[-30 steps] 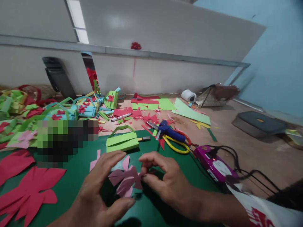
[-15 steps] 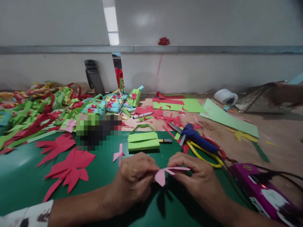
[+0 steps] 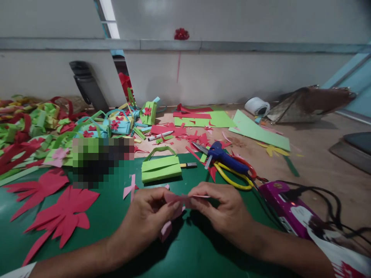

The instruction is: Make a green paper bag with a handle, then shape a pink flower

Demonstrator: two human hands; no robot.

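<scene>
Between my two hands is a pink paper flower cutout (image 3: 173, 197), pinched from both sides above the green mat (image 3: 199, 251). My left hand (image 3: 147, 216) grips it with thumb and forefinger, and pink petals hang below those fingers. On the other side my right hand (image 3: 222, 204) pinches a petal, its thumb underneath. Just beyond the hands lies a small green paper handbag (image 3: 161, 169) with a looped handle. A pink paper strip with a bow shape (image 3: 132, 187) is left of it. Red paper flower cutouts (image 3: 65, 212) lie by my left forearm.
A blue glue gun (image 3: 227, 157) and yellow-handled scissors (image 3: 232, 179) lie at the right, near a purple power strip (image 3: 284, 204) with black cables. Paper bags and scraps pile up at the left. A dark bottle (image 3: 88, 87) leans by the wall.
My view has swung to the right. The pink flower has been turned, and my left fingers now cover more of it, with petals hanging below.
</scene>
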